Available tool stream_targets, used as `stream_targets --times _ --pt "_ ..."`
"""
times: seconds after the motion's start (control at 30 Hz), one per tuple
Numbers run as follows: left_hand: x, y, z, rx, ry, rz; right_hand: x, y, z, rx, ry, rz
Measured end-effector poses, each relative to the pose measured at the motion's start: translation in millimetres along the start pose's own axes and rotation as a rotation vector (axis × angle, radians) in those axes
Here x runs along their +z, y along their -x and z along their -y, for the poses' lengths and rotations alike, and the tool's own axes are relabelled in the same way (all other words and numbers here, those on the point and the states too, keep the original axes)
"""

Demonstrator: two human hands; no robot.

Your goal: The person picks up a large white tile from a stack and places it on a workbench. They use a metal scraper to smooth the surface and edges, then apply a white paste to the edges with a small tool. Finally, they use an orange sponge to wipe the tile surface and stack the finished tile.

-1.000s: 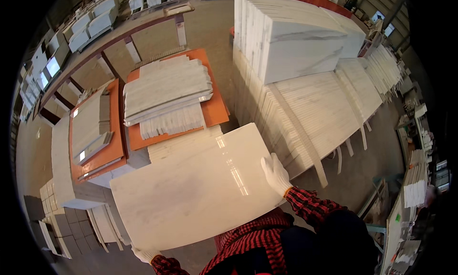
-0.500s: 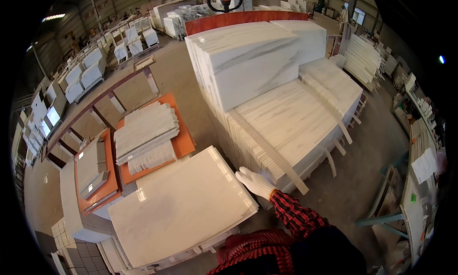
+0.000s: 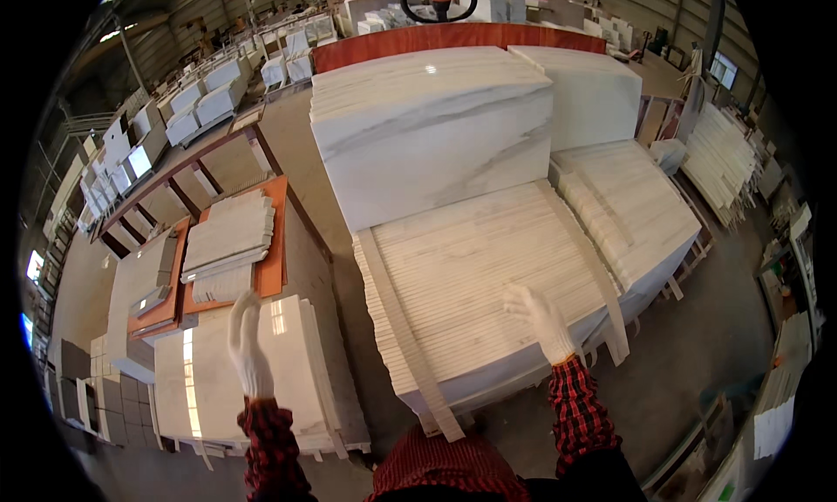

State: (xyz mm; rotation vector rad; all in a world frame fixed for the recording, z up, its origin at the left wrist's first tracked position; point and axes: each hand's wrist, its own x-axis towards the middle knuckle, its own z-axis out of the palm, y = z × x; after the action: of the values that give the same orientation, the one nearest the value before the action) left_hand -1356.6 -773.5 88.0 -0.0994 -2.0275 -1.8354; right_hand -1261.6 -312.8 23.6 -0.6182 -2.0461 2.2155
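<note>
Many slabs (image 3: 466,267), packed on edge in a row right of centre, lie beneath the right hand (image 3: 534,315), which is empty with fingers loosely bent; whether it touches them cannot be told. To the left, the left hand (image 3: 248,349), empty with fingers extended, is over the near flat pile (image 3: 292,354). Beyond the row rises a veined stack (image 3: 436,149), with a red board (image 3: 471,38) farther off.
</note>
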Motion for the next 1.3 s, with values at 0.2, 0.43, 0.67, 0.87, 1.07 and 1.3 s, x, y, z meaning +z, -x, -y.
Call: stream_targets --times 0.2,0.43,0.67,0.87,1.07,1.3 --pt "144.6 -81.4 -24.6 0.288 -0.649 0.324 -96.3 -16.9 -75.9 -0.105 -0.054 -0.167" --pt "229.8 -92.1 -6.4 0.319 -0.822 0.603 -110.7 -30.0 -86.6 0.152 -0.307 -0.31" --pt "254.3 -121.6 39.1 0.529 -0.859 0.464 -131.1 -33.7 -89.9 0.159 -0.303 -0.317" --pt "302.7 -215.5 9.8 0.803 -1.087 0.194 -134.4 -41.5 -105.5 0.15 -0.304 -0.296" --pt "377.1 -256.6 10.3 0.695 -1.15 0.042 -126.5 -37.5 -60.5 0.355 -0.38 -0.225" --pt "387.7 -248.3 30.8 0.783 -1.131 -0.165 -159.3 -87.6 -8.4 0.356 -0.456 0.046"
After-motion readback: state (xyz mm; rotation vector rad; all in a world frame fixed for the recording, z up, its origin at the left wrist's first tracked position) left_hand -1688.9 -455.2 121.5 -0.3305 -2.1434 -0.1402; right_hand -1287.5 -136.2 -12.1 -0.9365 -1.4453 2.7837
